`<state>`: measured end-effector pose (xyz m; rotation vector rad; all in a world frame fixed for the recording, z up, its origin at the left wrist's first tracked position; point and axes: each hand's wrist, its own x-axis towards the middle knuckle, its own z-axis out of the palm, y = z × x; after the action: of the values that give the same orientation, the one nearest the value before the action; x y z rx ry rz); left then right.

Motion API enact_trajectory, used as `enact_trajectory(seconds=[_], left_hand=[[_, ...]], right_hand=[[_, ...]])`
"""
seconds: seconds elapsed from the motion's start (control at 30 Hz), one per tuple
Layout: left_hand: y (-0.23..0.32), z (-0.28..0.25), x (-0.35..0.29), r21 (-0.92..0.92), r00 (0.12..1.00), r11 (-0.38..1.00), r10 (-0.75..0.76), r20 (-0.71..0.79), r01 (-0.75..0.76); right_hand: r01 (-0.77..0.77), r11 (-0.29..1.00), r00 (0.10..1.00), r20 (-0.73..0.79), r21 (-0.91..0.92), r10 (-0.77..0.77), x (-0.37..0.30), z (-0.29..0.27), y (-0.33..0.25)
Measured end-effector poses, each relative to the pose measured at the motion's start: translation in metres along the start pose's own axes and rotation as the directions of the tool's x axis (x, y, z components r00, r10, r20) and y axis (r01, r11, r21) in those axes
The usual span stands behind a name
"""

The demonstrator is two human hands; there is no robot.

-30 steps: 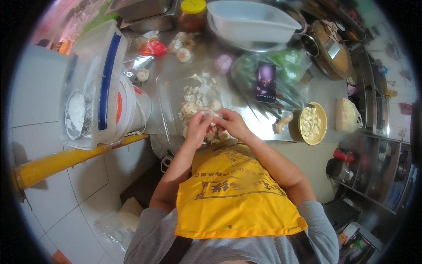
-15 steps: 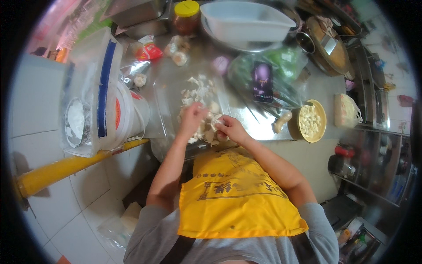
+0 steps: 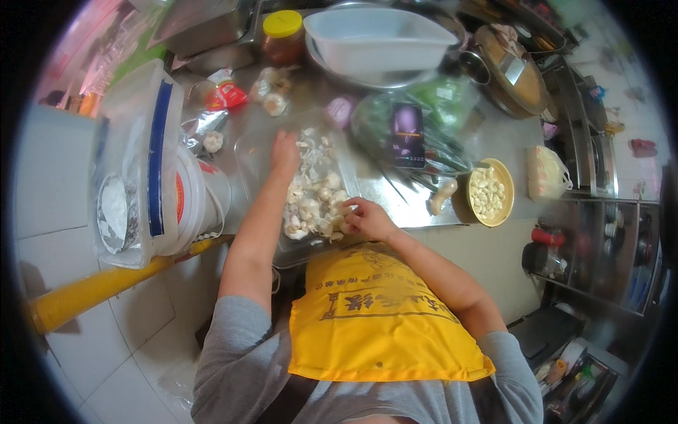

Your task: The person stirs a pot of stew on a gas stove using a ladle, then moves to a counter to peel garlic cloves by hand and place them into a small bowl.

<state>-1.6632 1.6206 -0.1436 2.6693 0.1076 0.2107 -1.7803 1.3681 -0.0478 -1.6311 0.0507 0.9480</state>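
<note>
A clear plastic tray (image 3: 247, 152) holds a pile of garlic bulbs and cloves (image 3: 311, 205), with loose papery garlic skins (image 3: 311, 145) toward its far end. My left hand (image 3: 285, 152) is over the tray's far left part, beside the skins. Its back faces up and its fingertips are hidden, so its grip does not show. At the right edge of the pile is my right hand (image 3: 369, 220), fingers curled and closed; what they hold, if anything, is too small to make out. A yellow bowl (image 3: 507, 185) of peeled garlic cloves (image 3: 487, 192) stands to the right.
A phone (image 3: 407, 136) leans on bagged green vegetables (image 3: 441, 99) behind the tray. A ginger piece (image 3: 443, 198) lies near the bowl. White buckets (image 3: 201, 194) stand left. Farther back are an onion (image 3: 340, 111), a yellow-lidded jar (image 3: 282, 39) and a white basin (image 3: 381, 42).
My left hand has moved away from my right, forward and left to the tray's far part. The right hand stays by the garlic pile. The view has shifted slightly.
</note>
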Motion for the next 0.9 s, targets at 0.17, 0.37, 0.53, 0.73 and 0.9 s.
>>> enact_trajectory(seconds=[0.17, 0.37, 0.53, 0.73, 0.9], left_hand=[[0.004, -0.006, -0.023, -0.615, 0.993, 0.783, -0.120, 0.000, 0.095], [0.074, -0.067, -0.091, -0.873, 0.990, 0.470, -0.099, 0.096, 0.131], [0.096, -0.073, -0.136, -0.844, 0.970, 0.479, -0.135, 0.202, 0.242], [0.096, -0.077, -0.152, -0.883, 0.972, 0.407, -0.102, 0.210, 0.234], [0.087, -0.088, -0.154, -0.939, 0.940, 0.137, -0.180, 0.289, 0.315]], right_hand=[[0.174, 0.977, 0.982, -0.102, 0.122, -0.162, 0.003, -0.008, -0.007], [0.292, 0.890, 0.954, -0.033, 0.351, -0.300, 0.004, 0.005, -0.051], [0.230, 0.883, 0.970, -0.027, 0.408, -0.241, 0.013, 0.023, -0.048], [0.083, 0.895, 0.994, 0.031, 0.439, -0.108, 0.018, 0.023, -0.040], [0.150, 0.943, 0.981, 0.072, 0.296, -0.178, 0.032, 0.016, -0.050]])
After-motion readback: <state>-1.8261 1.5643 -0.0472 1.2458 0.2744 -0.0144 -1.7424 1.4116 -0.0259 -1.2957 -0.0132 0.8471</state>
